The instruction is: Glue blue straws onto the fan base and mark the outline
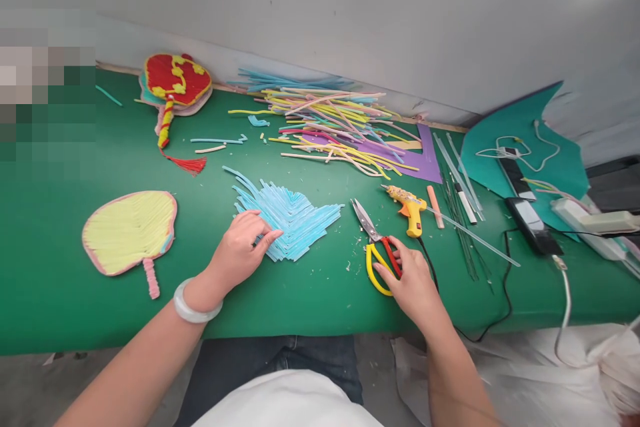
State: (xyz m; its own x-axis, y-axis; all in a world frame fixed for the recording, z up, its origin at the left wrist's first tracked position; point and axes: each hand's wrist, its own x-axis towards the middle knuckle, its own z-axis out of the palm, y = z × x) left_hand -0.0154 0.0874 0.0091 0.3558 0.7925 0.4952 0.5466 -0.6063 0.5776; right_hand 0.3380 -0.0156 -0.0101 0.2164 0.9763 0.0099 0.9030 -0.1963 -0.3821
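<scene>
My left hand (245,243) rests at the left lower edge of a blue panel (295,220) made of pipe cleaners laid side by side in a V pattern. Its fingers are curled towards the thumb, and whatever lies between them is hidden. Loose blue ends stick out at the panel's upper left. My right hand (413,277) is closed on the handles of the scissors (375,240), one red and one yellow. The blades lie slightly parted, pointing away from me, right of the panel. Small blue scraps lie between panel and scissors.
A yellow fan (130,233) lies left; a red fan (177,83) with a tassel lies behind. Many pipe cleaners (335,113) are heaped at the back. Right of the scissors are a yellow glue gun (413,210), green wires (460,233), a black phone (534,227) and power strips (590,227).
</scene>
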